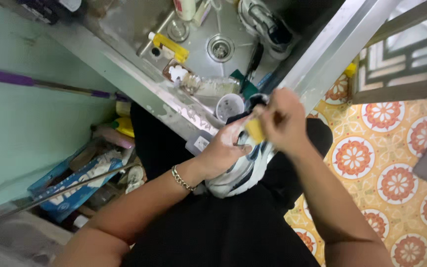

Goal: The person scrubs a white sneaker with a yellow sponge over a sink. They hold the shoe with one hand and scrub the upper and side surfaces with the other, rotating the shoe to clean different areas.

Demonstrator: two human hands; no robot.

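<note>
Black cloth (213, 232) over the person's lap fills the bottom of the view, and both bare arms reach out over it. On the lap sits a white sneaker (238, 173) with dark stripes, just under the near edge of the metal sink (124, 64).

The left hand (223, 148) is curled around the top of the sneaker and holds it tight. A silver chain bracelet (181, 179) is on that wrist. The right hand (282, 121) is closed around a small yellow brush (254, 129). The yellow part touches the sneaker near its opening, just beside the left hand's fingers.

A white cup (229, 106) stands at the near edge of the sink, close to both hands. A clear plastic bottle (216, 86) lies beside it, touching a dirty white brush (179, 74). A yellow tube (170, 45) lies farther in, near the round drain (220, 48). Another sneaker (265, 22), gray and dark, lies at the far edge of the sink.

A purple stick (35, 81) leans along the green wall (21, 128) on the left. Below it, a blue box (75, 185) and some yellow bottles (123, 123) sit in a messy pile on the floor. On the right, the floor (396, 163) has yellow tiles with orange flower shapes.
</note>
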